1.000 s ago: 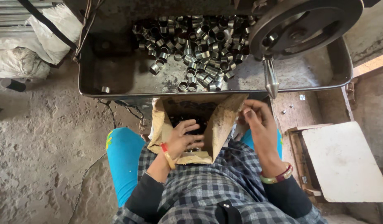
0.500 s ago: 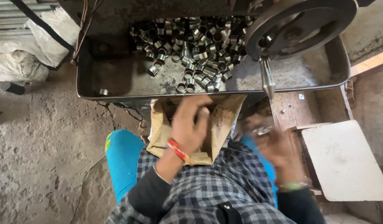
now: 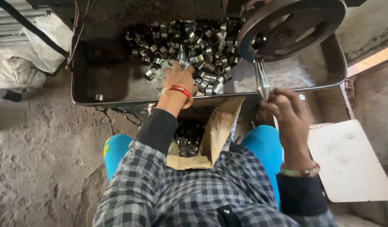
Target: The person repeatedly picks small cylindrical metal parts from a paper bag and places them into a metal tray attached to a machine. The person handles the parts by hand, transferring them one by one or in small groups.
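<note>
My left hand (image 3: 180,75) reaches into a dark metal tray (image 3: 105,86) and rests on a heap of several small metal rings (image 3: 194,40), fingers curled among them. My right hand (image 3: 286,111) hovers just below the tapered steel handle (image 3: 261,80) that hangs from a large black wheel (image 3: 290,25); whether it holds a ring I cannot tell. Between my knees stands a brown paper sack (image 3: 219,130) with more rings (image 3: 187,138) inside.
A white board (image 3: 349,159) lies at the right on a wooden frame. White plastic sacks (image 3: 17,67) sit at the left on rough concrete floor (image 3: 38,151). A black cable (image 3: 30,27) crosses the upper left.
My left hand left the sack and moved up into the tray onto the rings. My right hand rose from the sack's right edge toward the steel handle.
</note>
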